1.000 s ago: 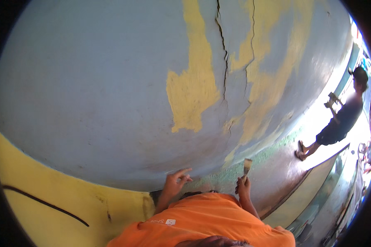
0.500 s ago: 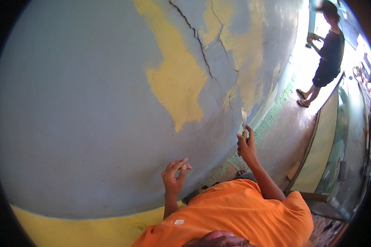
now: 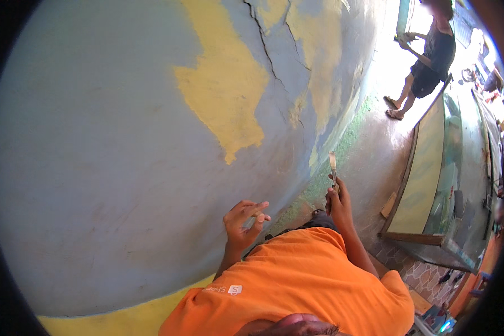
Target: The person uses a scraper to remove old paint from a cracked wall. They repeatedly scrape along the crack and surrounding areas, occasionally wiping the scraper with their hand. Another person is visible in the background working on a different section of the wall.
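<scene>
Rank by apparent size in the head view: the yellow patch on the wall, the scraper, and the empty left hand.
1. Yellow patch, by far the largest.
2. Left hand.
3. Scraper in the right hand, a thin blade; the hand hides its handle, so its full size is unsure.

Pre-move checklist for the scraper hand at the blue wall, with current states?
1. Right hand gripping the narrow flat-bladed scraper: ok, fingers closed round its handle.
2. Blade on the blue-grey painted wall with peeled yellow patches: cannot tell, contact is too small to see.
3. Left hand free: ok, open and holding nothing, close to the wall.
4. Bystander in dark clothes away from the blade: ok, standing far along the path.
5. Wall crack near blade: ok, well above it.
</scene>
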